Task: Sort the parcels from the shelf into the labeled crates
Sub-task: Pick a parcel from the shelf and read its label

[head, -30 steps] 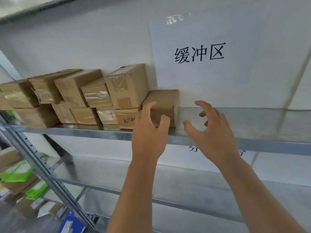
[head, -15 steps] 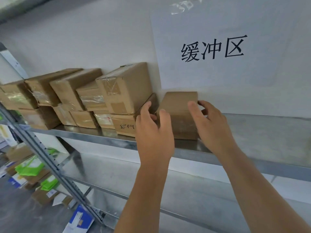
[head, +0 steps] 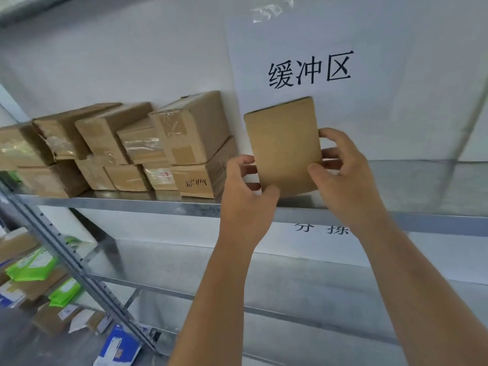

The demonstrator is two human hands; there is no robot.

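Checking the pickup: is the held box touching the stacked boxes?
Apart. The head view shows white wall between the held box and the stacked boxes.

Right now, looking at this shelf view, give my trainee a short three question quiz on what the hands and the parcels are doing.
1. True or false: both hands hold the plain brown cardboard parcel.
2. The left hand grips which part of it: A, top edge; B, lower left edge; C, right edge?
3. Which side of the grey metal shelf holds the stack of taped cardboard boxes?

Key: 1 true, the right hand grips its right edge. 2 B. 3 The left side.
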